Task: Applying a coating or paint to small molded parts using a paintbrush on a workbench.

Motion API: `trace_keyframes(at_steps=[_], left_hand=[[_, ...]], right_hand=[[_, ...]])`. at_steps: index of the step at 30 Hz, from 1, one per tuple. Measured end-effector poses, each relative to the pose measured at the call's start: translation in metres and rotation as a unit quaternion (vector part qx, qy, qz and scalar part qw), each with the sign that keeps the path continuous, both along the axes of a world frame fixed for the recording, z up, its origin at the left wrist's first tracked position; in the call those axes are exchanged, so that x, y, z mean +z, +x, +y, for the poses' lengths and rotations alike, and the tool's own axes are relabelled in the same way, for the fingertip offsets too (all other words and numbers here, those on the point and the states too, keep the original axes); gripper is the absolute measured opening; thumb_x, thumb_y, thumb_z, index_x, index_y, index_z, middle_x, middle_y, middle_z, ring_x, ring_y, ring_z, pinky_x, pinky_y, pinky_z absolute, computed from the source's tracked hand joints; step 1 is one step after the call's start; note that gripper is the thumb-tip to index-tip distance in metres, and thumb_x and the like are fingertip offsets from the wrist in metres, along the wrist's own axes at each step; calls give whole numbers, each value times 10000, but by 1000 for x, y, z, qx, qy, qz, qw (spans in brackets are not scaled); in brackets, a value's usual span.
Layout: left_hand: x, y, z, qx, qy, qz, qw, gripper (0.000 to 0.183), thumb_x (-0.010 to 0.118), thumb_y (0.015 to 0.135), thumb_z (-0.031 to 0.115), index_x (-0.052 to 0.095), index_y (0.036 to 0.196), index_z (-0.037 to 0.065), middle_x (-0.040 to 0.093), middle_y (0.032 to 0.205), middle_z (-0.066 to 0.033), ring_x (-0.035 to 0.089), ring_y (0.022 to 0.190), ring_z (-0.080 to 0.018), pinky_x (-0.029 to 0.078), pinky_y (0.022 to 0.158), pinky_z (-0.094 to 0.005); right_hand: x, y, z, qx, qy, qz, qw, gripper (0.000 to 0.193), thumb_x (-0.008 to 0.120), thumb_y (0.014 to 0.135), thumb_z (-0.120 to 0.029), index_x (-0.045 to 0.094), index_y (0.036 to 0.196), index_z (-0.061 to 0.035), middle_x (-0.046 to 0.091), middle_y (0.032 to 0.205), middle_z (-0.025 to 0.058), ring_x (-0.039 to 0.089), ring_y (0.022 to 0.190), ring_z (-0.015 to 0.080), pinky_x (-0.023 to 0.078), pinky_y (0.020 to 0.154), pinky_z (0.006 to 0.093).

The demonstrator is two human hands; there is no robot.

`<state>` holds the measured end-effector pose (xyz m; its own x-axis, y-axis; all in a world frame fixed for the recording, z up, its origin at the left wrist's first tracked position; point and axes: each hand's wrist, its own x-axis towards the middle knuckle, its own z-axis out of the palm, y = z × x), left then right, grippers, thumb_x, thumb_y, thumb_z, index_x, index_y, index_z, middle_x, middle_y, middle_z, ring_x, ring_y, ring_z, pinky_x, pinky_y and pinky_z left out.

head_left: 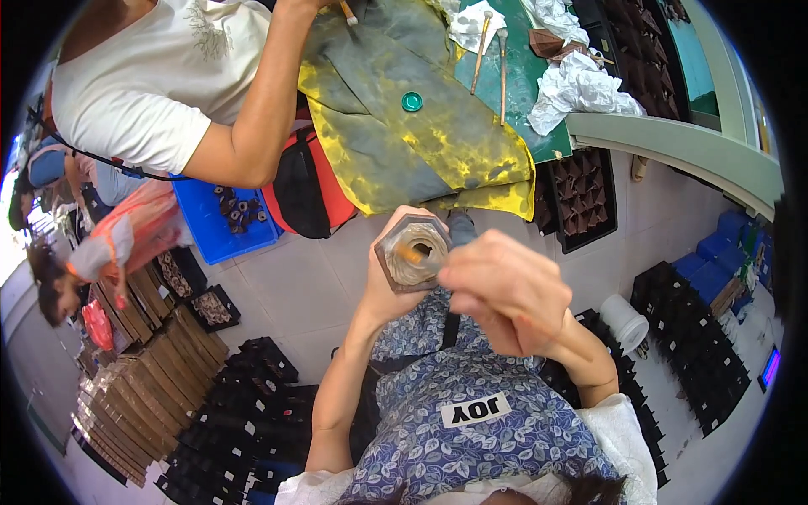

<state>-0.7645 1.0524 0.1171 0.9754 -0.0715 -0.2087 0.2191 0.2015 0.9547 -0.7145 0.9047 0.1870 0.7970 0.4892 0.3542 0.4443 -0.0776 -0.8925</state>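
In front of my apron, my left hand (380,282) is wrapped round a hollow six-sided piece (411,276), brown outside and pale inside, with a dark hole at its centre. My right hand (509,290) pinches a small brush (410,253) whose tan tip lies over the piece's pale inner surface. Motion blurs the brush, and most of its handle is hidden by my fingers. Both hands are held above the floor, short of the near edge of the stained yellow cloth (454,160).
A green cap (411,102) lies on the cloth. Two brushes (503,80) and crumpled tissue (581,88) lie at the table's right. A co-worker's arm (257,126) reaches in at upper left. Around stand a blue bin (206,227), red bag (324,181), black crates (231,412) and white bucket (623,324).
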Motion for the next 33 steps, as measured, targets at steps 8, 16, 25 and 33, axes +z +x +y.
trace_keyframes(at_steps=[8,16,25,33], left_hand=[[-5,-3,-2,5,-54,-2,999,463,749,631,22,473,1003,37,520,901,-16,508,797,-78,428,712,-221],[-6,-1,2,-6,-61,3,998,497,778,618,51,470,1008,39,535,864,-11,513,777,-77,432,703,-227],[-4,1,10,-6,55,-18,998,483,718,582,-18,478,1000,25,558,863,-45,554,802,-118,440,729,-245],[-10,-2,14,-4,84,-21,996,490,774,623,95,438,976,37,510,863,-38,497,758,-90,414,662,-225]], right_hand=[[4,-1,-1,-8,10,26,1000,201,683,704,31,569,867,62,568,780,137,565,647,283,472,565,341],[6,1,2,-4,8,5,1000,175,661,748,16,574,893,61,599,791,143,586,640,263,480,555,330],[-1,-1,4,-40,6,-12,999,121,605,792,39,568,900,77,620,766,143,608,632,247,492,551,315],[11,-6,8,-46,12,125,991,84,580,814,45,586,884,92,637,682,137,645,594,208,500,524,269]])
